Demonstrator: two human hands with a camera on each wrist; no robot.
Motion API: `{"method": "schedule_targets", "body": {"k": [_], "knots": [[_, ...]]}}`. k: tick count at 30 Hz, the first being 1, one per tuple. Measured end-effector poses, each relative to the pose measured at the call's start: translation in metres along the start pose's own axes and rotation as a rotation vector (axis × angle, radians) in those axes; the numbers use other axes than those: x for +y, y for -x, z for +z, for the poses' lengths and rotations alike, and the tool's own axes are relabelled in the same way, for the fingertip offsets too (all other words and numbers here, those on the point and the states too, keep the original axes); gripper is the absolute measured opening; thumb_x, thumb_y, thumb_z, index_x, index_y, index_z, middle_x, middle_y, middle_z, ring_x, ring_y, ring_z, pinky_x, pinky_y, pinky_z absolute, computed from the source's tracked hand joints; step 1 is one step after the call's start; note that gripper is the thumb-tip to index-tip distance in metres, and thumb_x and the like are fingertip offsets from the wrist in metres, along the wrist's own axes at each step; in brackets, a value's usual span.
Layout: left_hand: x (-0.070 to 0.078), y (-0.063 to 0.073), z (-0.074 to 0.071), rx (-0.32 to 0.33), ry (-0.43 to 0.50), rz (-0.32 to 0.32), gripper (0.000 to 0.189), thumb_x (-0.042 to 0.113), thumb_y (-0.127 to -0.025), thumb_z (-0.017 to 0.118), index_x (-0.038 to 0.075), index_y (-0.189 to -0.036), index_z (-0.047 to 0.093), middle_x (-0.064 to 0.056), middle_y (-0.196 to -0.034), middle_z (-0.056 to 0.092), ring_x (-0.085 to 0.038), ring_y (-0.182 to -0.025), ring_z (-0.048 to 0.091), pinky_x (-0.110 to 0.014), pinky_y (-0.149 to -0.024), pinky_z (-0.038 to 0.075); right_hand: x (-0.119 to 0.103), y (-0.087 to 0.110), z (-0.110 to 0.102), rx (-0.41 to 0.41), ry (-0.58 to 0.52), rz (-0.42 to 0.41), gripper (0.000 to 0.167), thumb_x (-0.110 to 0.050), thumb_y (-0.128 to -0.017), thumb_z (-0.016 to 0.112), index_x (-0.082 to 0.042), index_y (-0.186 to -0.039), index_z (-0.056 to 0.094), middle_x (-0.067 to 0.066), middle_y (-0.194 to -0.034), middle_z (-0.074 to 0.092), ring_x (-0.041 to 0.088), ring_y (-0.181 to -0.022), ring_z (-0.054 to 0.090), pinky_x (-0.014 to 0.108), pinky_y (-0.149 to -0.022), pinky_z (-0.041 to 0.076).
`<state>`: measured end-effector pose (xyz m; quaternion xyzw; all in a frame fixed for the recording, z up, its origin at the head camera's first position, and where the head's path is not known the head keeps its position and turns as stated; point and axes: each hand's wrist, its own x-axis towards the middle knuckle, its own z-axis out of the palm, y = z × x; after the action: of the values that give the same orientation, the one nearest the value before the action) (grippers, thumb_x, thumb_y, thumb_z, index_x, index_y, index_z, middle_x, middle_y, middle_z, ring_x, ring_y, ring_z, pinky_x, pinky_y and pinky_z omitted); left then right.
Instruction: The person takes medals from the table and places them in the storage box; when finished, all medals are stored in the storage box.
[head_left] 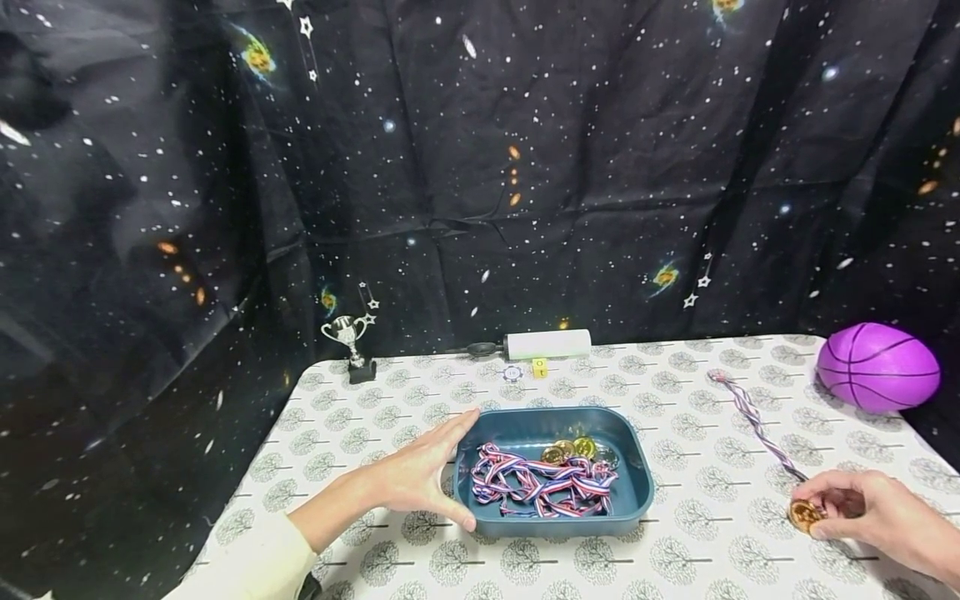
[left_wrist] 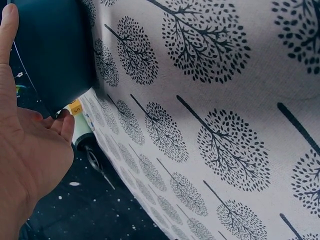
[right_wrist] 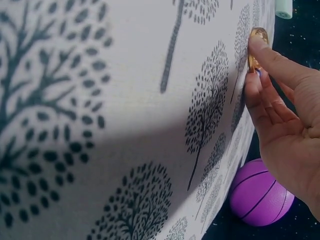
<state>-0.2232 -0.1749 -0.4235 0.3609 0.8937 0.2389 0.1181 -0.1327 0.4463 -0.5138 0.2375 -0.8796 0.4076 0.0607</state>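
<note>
A dark blue plastic bin stands on the table, holding several gold medals and a tangle of red, white and blue ribbons. My left hand spans the bin's left end, thumb at the near corner and fingers at the far one. In the left wrist view, fingertips curl at the edge of the bin. Off to the right, my right hand pinches another gold medal between thumb and fingers. Its striped ribbon trails away across the cloth.
A silver trophy stands at the back left. Along the back lie a white cylinder with a dark end, a poker chip and a yellow letter block. A purple basketball sits at the right edge.
</note>
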Motion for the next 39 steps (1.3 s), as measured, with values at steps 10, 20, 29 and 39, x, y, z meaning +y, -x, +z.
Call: {"method": "schedule_targets", "body": {"k": [10, 20, 29, 39], "knots": [[0.000, 0.000, 0.001, -0.003, 0.004, -0.009, 0.149, 0.060, -0.065, 0.097, 0.017, -0.173, 0.004, -0.007, -0.178, 0.006, -0.031, -0.162, 0.014, -0.057, -0.127, 0.021, -0.008, -0.005, -0.004, 0.080, 0.028, -0.049, 0.042, 0.020, -0.074, 0.081, -0.018, -0.088, 0.072, -0.013, -0.081, 0.071, -0.003, -0.072, 0.064, 0.010, -0.061, 0.051], [0.001, 0.000, 0.001, -0.003, 0.009, -0.024, 0.149, 0.059, -0.065, 0.098, 0.016, -0.172, 0.003, -0.008, -0.178, 0.007, -0.032, -0.162, 0.015, -0.059, -0.127, 0.021, -0.024, -0.021, -0.017, 0.094, 0.039, 0.051, 0.029, 0.015, -0.081, 0.081, -0.013, -0.088, 0.075, -0.014, -0.085, 0.075, -0.003, -0.076, 0.068, 0.010, -0.064, 0.054], [0.000, 0.000, 0.002, 0.005, 0.017, -0.033, 0.151, 0.057, -0.064, 0.099, 0.016, -0.172, 0.002, -0.010, -0.178, 0.010, -0.030, -0.161, 0.016, -0.056, -0.127, 0.021, -0.046, -0.044, -0.029, 0.113, 0.093, 0.048, 0.027, 0.011, -0.084, 0.081, -0.015, -0.090, 0.075, -0.009, -0.086, 0.077, -0.002, -0.077, 0.070, 0.012, -0.065, 0.056], [-0.001, 0.000, 0.001, 0.006, -0.007, -0.014, 0.151, 0.062, -0.064, 0.097, 0.015, -0.172, 0.002, -0.011, -0.177, 0.009, -0.032, -0.161, 0.016, -0.056, -0.127, 0.022, -0.094, -0.085, -0.044, 0.139, 0.150, 0.100, 0.017, 0.003, -0.090, 0.081, -0.011, -0.096, 0.074, -0.007, -0.090, 0.078, 0.001, -0.080, 0.073, 0.014, -0.068, 0.057]]}}
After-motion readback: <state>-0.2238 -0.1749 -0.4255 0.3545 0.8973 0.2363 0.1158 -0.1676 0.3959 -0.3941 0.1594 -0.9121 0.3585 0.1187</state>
